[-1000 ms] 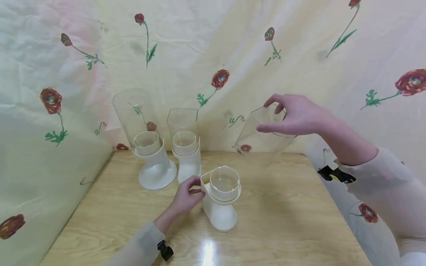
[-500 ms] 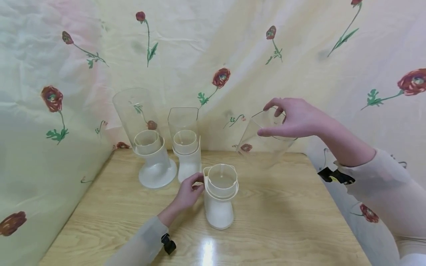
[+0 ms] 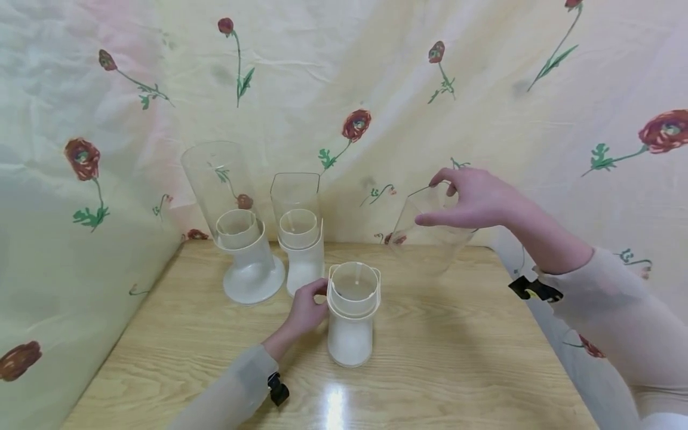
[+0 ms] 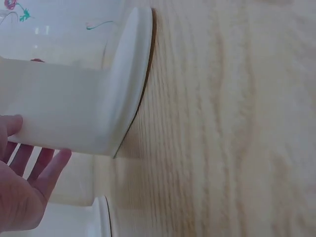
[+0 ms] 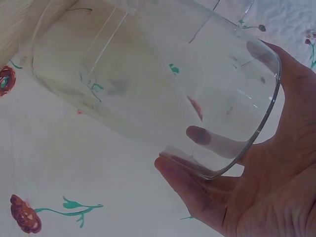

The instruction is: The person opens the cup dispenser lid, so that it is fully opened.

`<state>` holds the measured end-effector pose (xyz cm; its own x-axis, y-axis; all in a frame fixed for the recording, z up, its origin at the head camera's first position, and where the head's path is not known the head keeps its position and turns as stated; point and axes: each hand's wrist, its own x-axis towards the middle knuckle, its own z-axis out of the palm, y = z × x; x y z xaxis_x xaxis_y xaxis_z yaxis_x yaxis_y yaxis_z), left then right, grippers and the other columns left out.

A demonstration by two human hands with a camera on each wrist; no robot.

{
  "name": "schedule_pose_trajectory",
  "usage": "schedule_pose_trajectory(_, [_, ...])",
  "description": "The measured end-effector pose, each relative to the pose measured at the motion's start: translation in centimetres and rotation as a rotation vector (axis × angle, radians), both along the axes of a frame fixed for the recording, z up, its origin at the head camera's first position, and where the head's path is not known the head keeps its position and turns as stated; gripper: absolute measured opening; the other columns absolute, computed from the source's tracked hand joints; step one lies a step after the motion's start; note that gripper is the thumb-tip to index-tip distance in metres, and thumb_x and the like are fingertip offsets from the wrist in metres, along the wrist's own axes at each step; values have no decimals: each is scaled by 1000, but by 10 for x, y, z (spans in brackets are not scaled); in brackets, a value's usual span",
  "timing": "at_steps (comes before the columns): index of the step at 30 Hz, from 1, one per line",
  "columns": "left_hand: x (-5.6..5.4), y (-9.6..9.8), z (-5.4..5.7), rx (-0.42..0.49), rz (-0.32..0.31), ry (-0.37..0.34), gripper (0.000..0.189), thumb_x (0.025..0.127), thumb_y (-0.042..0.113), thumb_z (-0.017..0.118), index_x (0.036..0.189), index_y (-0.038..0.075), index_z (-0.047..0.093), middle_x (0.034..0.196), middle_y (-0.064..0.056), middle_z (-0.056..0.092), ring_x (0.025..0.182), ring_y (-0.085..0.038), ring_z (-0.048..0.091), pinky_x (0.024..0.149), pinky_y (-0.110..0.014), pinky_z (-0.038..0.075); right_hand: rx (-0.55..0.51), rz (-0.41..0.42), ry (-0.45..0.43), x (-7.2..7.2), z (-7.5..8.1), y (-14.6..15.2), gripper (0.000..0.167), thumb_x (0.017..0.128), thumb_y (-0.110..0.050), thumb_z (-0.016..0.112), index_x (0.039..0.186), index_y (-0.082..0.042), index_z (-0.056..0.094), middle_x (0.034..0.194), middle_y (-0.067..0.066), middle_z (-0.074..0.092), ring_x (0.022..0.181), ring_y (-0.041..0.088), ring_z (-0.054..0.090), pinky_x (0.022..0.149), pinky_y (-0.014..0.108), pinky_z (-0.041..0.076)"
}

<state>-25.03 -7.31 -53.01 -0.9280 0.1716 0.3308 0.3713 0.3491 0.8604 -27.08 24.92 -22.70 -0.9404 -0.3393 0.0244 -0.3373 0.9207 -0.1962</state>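
Near the table's middle stands a white dispenser base (image 3: 350,340), upright, with a round collar at its top. My left hand (image 3: 307,310) holds it at its left side; in the left wrist view the thumb and fingertips lie against the white wall (image 4: 59,106). Above the table to the right, my right hand (image 3: 475,198) grips a clear canister (image 3: 424,248) by its upper rim. The canister is tilted and apart from the base. In the right wrist view the fingers of the right hand (image 5: 266,182) lie about the canister's rim, partly seen through the clear wall.
Behind and left stand two more white bases with clear canisters on them: a rounder, wider one (image 3: 254,278) and a narrower one (image 3: 305,272). Flower-printed cloth (image 3: 301,77) rises along the back and sides of the wooden table (image 3: 457,352).
The left hand has turned the white base, which also shifted slightly left and now stands more squarely. My right hand and the clear canister have come down a little.
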Motion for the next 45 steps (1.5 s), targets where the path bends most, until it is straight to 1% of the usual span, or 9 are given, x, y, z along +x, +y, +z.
schedule_pose_trajectory(7, [-14,6,-4,2,56,40,28,92,-5,72,120,-1,75,105,-17,80,101,-34,76,104,-53,61,-24,-27,-18,-10,-21,6,90,82,-75,76,140,-9,58,123,21,70,114,35,67,81,49,58])
schedule_pose_trajectory(12, [-23,11,-3,-2,106,32,28,94,-3,73,121,0,75,109,-18,80,103,-35,77,103,-53,61,-53,-31,-49,-19,-40,12,91,83,-75,76,140,-7,57,105,15,73,98,27,71,77,44,57])
schedule_pose_trajectory(15, [-28,14,-1,5,132,19,27,94,-2,73,121,1,75,110,-18,80,104,-35,76,103,-53,61,-71,-35,-72,-24,-50,15,92,84,-74,76,141,-4,56,101,15,72,89,25,70,74,41,56])
schedule_pose_trajectory(19, [-35,21,-2,27,163,25,26,93,-2,73,119,1,75,108,-18,80,103,-37,77,102,-54,61,-91,-46,-80,-29,-64,17,95,83,-75,75,141,-3,55,107,19,72,89,26,69,73,42,56])
schedule_pose_trajectory(27, [-48,30,-4,62,227,59,24,90,-5,73,112,2,77,101,-17,81,97,-36,77,97,-53,62,-91,-98,-52,-40,-91,18,98,82,-80,71,140,-3,55,105,19,68,94,30,66,73,42,56])
schedule_pose_trajectory(31, [-54,34,-6,68,248,67,22,91,-3,73,112,2,78,100,-17,81,97,-36,76,96,-51,62,-85,-131,-51,-45,-107,17,98,82,-83,69,139,-4,56,120,28,63,101,35,65,72,45,57])
schedule_pose_trajectory(35, [-59,37,-9,71,273,96,26,90,-5,72,115,0,77,101,-18,80,97,-36,76,94,-51,63,-107,-150,-41,-48,-120,13,100,82,-83,69,139,-2,56,135,36,56,112,43,63,80,54,59])
schedule_pose_trajectory(40, [-63,39,-9,106,285,94,36,86,-13,69,119,-1,75,104,-20,80,100,-39,75,97,-53,62,-123,-168,-24,-52,-134,7,100,83,-81,68,141,0,56,136,39,55,117,49,62,87,62,58])
schedule_pose_trajectory(45, [-66,42,-8,124,306,71,37,85,-16,67,120,-4,74,108,-23,79,105,-42,75,102,-55,60,-121,-205,-43,-55,-149,2,107,81,-85,67,141,2,54,135,38,52,113,51,62,85,60,57])
